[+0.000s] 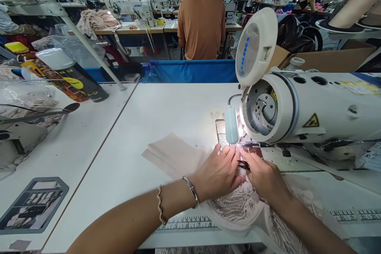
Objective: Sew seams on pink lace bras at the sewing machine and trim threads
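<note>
Pale pink lace fabric point(238, 206) lies bunched under both hands at the sewing machine point(324, 107) and hangs over the table's front edge. My left hand point(217, 174) is closed on the fabric, its fingertips pressed down just in front of the needle area. Beside it, my right hand point(268, 180) has its index fingertip at the same spot. A dark tool, seemingly thread snips point(244, 164), shows between that hand's thumb and fingers; most of it is hidden. A plain sheer fabric piece point(175, 154) lies flat to the left. The pale green lamp point(231, 125) hides the needle.
The machine's round end cover point(256, 45) stands raised. A spray can point(80, 75) and an amber bottle point(50, 71) lean at the left. A printed ruler point(190, 224) runs along the table's front edge. Beyond a blue cloth point(193, 71) sits a person point(201, 25).
</note>
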A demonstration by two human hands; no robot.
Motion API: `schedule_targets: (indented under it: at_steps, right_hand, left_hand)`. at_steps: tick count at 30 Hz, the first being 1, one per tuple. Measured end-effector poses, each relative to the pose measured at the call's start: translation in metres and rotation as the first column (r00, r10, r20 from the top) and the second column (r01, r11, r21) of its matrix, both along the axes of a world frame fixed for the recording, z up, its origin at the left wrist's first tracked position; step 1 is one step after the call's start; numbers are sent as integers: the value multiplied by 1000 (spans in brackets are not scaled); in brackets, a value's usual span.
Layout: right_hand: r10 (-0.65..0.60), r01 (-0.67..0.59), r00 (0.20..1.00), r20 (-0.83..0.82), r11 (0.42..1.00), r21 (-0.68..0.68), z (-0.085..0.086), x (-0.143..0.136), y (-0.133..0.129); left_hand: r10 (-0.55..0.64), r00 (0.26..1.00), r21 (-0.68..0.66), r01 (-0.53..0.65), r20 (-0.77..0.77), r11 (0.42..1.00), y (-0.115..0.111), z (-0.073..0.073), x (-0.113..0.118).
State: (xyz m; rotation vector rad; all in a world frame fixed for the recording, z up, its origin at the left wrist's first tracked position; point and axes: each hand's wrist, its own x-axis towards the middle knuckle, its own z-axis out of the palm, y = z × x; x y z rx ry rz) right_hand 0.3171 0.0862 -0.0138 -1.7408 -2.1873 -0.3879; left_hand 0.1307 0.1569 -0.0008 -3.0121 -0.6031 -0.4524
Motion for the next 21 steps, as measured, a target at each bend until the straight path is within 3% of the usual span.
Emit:
schedule_targets:
  at_steps: [10, 14, 18, 21]
  right_hand:
    - [7, -7, 999, 41, 1000, -5, 1, 3, 4]
    - [-26, 24, 999, -38, 999, -42, 4, 3, 4]
    - [-41, 28, 985, -170, 997, -78, 10, 6, 1]
    - [-5, -15, 973, -230, 996, -89, 11, 9, -2]
  left_hand:
    - [9, 1000, 26, -9, 1, 1000, 1, 1, 0]
    - [15, 1000, 52, -16, 18, 999, 1, 0, 2]
    - [-119, 993, 103, 118, 1, 988, -5, 3, 3]
    - [-125, 992, 90, 127, -24, 988, -11, 6, 1]
